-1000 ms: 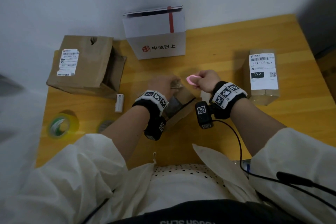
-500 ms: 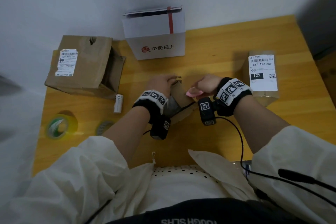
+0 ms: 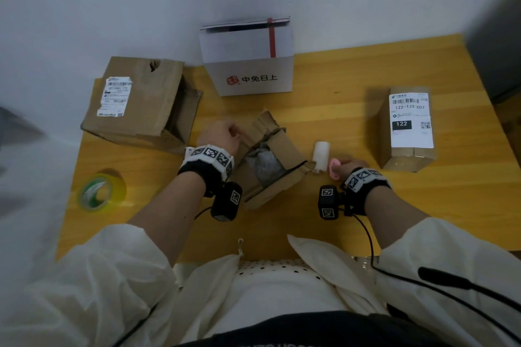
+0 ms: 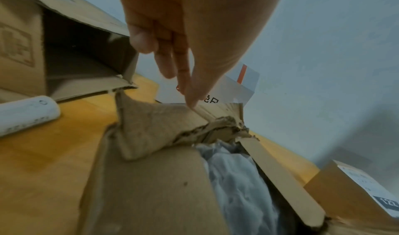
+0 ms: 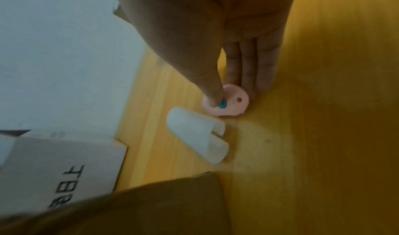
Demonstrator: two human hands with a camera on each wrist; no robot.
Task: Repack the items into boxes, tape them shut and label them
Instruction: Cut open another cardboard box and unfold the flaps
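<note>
A small torn cardboard box (image 3: 282,149) lies open at the middle of the table, with a grey plastic-wrapped item (image 3: 263,167) inside it. My left hand (image 3: 236,132) pinches the edge of its ragged flap (image 4: 155,124) between thumb and fingers (image 4: 190,100). To the right of the box, my right hand (image 3: 339,167) is low at the table and pinches a small pink cutter (image 3: 334,169), thumb on top (image 5: 212,93). The cutter (image 5: 228,102) lies close beside a white tube (image 3: 321,156).
A large brown box (image 3: 135,104) lies open on its side at the left, with a white cylinder (image 4: 26,114) by it. A white printed box (image 3: 248,65) stands open at the back. A labelled sealed box (image 3: 406,127) stands right. A green-yellow tape roll (image 3: 97,191) sits front left.
My right hand has carried the pink cutter from above the small box to the right and down to the table beside the white tube. My left hand stays on the flap.
</note>
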